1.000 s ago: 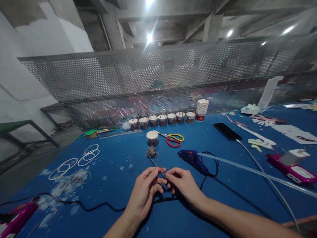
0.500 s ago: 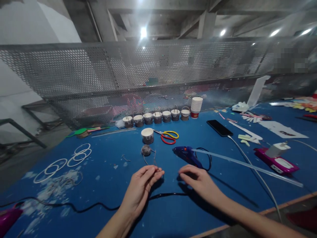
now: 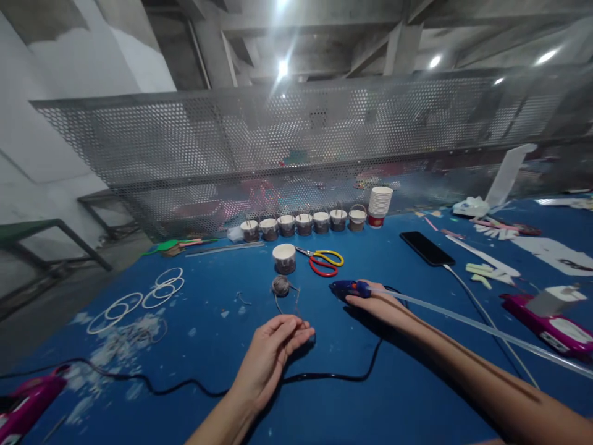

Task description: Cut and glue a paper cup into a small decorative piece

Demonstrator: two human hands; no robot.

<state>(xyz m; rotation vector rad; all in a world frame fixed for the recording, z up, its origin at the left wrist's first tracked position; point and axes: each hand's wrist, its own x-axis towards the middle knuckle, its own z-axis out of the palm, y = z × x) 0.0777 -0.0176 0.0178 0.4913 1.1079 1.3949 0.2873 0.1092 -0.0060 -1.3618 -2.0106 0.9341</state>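
Observation:
My left hand (image 3: 273, 349) is closed, thumb against fingers, on a thin strand of grey yarn. The strand runs up to a small ball of grey yarn (image 3: 280, 285) just beyond my fingertips. My right hand (image 3: 377, 304) is wrapped round a blue glue gun (image 3: 348, 288), its nozzle pointing left. A long clear glue stick (image 3: 445, 306) sticks out of the gun's back over my forearm. Beyond the yarn ball stands a white paper cup (image 3: 284, 258) with grey wrapped round its lower part. Scissors (image 3: 327, 262) with red and yellow handles lie beside it.
Several grey-wrapped cups (image 3: 304, 224) line the back, beside a stack of paper cups (image 3: 380, 206). White rings (image 3: 162, 290) lie left. A black phone (image 3: 427, 248) and a magenta device (image 3: 546, 324) lie right. A black cord (image 3: 185, 384) crosses the front.
My right hand has moved forward and taken hold of the glue gun, which was lying on the table. My left hand keeps its pinch on the yarn. The view has shifted slightly.

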